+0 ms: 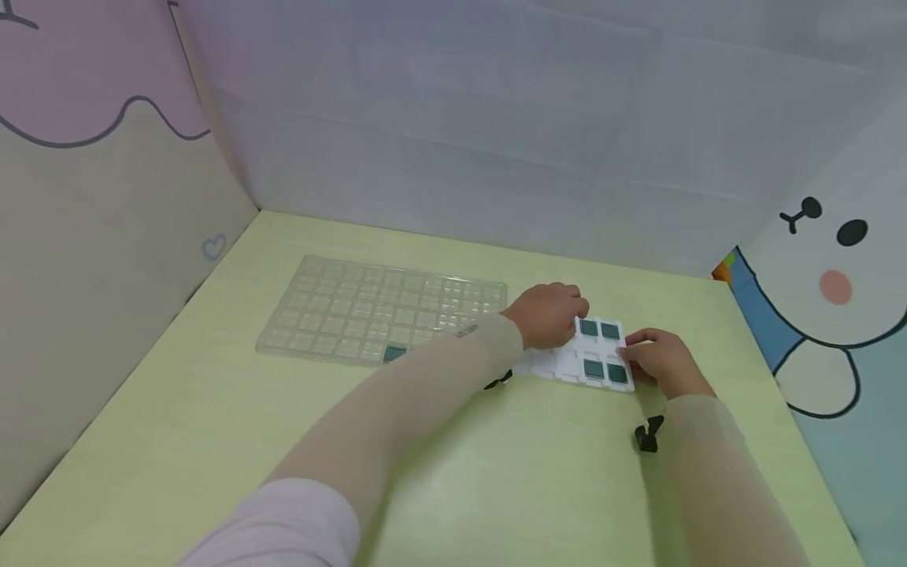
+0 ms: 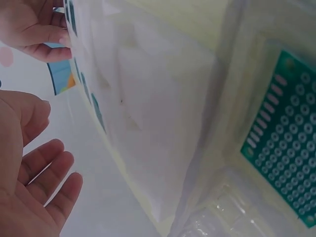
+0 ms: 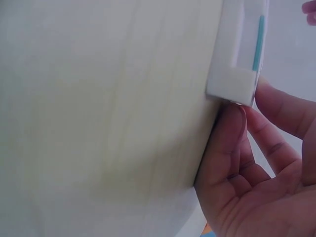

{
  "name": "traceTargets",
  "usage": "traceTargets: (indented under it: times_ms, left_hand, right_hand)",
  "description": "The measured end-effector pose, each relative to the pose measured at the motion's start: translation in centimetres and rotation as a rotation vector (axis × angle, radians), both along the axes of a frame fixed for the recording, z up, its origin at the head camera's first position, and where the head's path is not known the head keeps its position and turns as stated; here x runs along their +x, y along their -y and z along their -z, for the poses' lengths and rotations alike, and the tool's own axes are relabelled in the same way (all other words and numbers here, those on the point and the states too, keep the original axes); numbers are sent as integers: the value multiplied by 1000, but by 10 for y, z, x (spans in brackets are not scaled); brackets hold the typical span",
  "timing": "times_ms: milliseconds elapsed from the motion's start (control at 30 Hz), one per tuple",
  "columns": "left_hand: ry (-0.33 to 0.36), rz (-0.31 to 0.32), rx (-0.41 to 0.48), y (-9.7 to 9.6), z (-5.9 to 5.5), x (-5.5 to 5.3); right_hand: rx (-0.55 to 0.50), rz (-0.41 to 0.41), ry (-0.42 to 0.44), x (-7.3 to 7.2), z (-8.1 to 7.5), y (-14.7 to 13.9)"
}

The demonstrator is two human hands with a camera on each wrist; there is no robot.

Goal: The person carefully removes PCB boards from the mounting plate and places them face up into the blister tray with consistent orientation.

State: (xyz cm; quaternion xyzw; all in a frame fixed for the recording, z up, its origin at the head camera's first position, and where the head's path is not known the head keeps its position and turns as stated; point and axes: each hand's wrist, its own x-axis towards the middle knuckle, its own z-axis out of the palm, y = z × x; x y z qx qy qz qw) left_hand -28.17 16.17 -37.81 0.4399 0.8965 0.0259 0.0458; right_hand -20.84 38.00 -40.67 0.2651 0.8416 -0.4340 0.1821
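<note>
A white compartment tray (image 1: pixel 567 366) lies on the table with several small green perforated circuit boards (image 1: pixel 594 368) in its right-hand pockets. My right hand (image 1: pixel 662 361) pinches the tray's right end; in the right wrist view the thumb and fingers of that hand (image 3: pixel 276 148) meet at the tray's corner (image 3: pixel 242 86). Above the tray's far left part is my left hand (image 1: pixel 547 315), its fingers loosely bent. The left wrist view shows nothing held in this hand (image 2: pixel 39 168). One green board (image 2: pixel 289 140) sits in the larger clear tray.
The clear plastic tray (image 1: pixel 333 295) with many square pockets stands left of the white one, partly behind my left forearm. A white wall (image 1: pixel 453 157) closes off the back of the pale yellow table (image 1: pixel 510 472). Printed panels (image 1: pixel 836 331) flank it.
</note>
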Motion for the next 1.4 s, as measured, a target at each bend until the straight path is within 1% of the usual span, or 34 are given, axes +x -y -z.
traceTargets:
  times_ms: [133,300,400,500,567,733,867,967,1100,1233,1400]
  left_hand:
    - [-21,-6,-37,-4,6,-1]
    - [-19,5,-102,-10,17,1]
    - [-27,14,-103,-13,22,2]
    - [-38,9,-104,-15,25,1]
    - [-45,0,-110,-16,26,0]
    - [-61,-25,-132,-14,24,-2]
    - [-67,-42,-137,-16,29,-7]
    - [-66,-55,-156,-19,34,-11]
    - [-68,-68,-178,-22,34,-13]
    - [-83,-85,-174,-25,37,-16]
    - [-65,-127,-163,-30,38,-17]
  right_hand:
    - [-2,-1,-4,0,0,-1]
    - [-1,-12,-2,-2,3,-3]
    - [-4,-4,-2,-3,5,-2]
    - [-8,8,-5,-4,6,-2]
    - [-8,16,-4,-5,6,-1]
    - [3,21,-5,-5,5,0]
    - [7,23,-8,-4,4,0]
    - [8,26,-11,-4,5,-1]
    - [12,32,-7,-5,6,-1]
    - [24,44,-5,-6,6,0]
    - [34,47,-6,-7,6,0]
